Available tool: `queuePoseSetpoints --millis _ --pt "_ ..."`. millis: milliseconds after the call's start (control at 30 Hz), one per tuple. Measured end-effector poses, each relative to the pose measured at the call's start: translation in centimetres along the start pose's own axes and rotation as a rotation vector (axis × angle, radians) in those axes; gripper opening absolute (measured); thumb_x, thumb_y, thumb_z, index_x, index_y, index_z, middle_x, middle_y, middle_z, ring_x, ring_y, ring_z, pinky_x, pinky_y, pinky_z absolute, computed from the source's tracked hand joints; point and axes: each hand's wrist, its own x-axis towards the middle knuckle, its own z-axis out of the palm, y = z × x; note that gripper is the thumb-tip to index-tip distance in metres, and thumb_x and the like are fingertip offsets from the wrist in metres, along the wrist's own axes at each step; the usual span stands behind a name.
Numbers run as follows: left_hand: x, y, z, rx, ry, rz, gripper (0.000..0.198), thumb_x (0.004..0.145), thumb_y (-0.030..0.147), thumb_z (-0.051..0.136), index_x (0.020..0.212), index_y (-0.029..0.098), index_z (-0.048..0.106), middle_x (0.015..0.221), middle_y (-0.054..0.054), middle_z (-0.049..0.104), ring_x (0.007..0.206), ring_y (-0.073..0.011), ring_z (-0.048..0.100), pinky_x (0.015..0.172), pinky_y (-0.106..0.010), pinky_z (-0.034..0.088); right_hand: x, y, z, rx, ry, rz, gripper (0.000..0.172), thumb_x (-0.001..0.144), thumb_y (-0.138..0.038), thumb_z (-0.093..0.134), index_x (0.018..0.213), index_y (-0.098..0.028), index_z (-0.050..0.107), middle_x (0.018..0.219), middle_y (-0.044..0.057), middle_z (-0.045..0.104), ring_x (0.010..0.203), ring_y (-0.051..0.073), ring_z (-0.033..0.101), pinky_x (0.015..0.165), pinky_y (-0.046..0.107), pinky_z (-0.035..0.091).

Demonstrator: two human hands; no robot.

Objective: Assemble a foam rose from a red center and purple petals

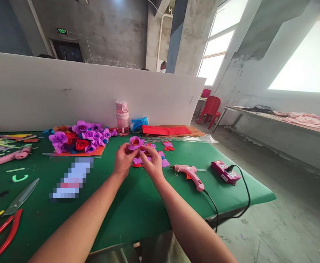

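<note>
- Far left of the green table point(138, 215): a pink tool point(12, 157), apparently a glue gun, lies among coloured strips; nearer the person rest scissors point(17, 215) with red handles, partly open.
- Left of centre: a cluster of paper flowers point(90, 135), mostly purple with some red and blue, lies on an orange sheet. An oblong patch in front of it is pixelated; its contents cannot be determined.
- Centre, left hand point(123, 160): thumb and fingers are clamped on a purple flower point(134, 143), held above the table with its orange-brown centre exposed.
- Behind the hands: a lidded pink bottle point(122, 118) stands upright against the white board; its lower part is see-through and pink-tinted, fill level not determinable. Just right of it is a blue packet point(139, 124), contents hidden.
- Centre, right hand point(152, 160): fingertips are together near the flower's base; whether they grip a part cannot be told. Step in hand is judged to be fitting or adjusting petals; the next move calls for a steady left hold and light fingertip work.
- Right of the hands: loose petals point(165, 163), a pink glue gun point(188, 173) on its side with a stick protruding from its rear, then a magenta power strip point(222, 171) with a plug inserted.
</note>
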Motion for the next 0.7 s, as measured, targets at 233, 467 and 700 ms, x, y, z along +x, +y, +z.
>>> queuePoseSetpoints --millis 233,467,700 --pt "0.8 0.2 -0.8 0.058 -0.020 0.101 0.040 0.054 0.034 0.085 0.082 0.019 0.062 0.076 0.002 0.067 0.068 -0.0152 0.064 0.070 -0.029 0.052 0.3 -0.4 -0.4 0.068 0.045 0.006 0.020 0.079 -0.031 0.058 0.092 -0.020 0.070 0.086 0.004 0.068 0.072 0.016 0.061 0.071 0.029 0.050" --pt "0.8 0.3 -1.2 0.246 -0.072 0.190 0.032 0.058 0.031 0.084 0.084 0.020 0.068 0.079 0.001 0.068 0.071 -0.0151 0.060 0.066 -0.024 0.047 1.7 0.6 -1.3 0.348 0.170 0.155 0.024 0.070 -0.040 0.070 0.080 -0.019 0.066 0.072 0.001 0.066 0.064 0.014 0.059 0.064 0.028 0.050" --pt "0.6 0.3 -1.2 0.299 -0.096 0.200 0.028 0.059 0.028 0.082 0.082 0.022 0.067 0.078 0.000 0.068 0.068 -0.0157 0.059 0.063 -0.024 0.046 1.9 -0.2 -1.8 0.372 0.102 0.242 0.042 0.077 -0.057 0.061 0.061 -0.018 0.065 0.056 0.001 0.061 0.057 0.015 0.058 0.064 0.029 0.048"
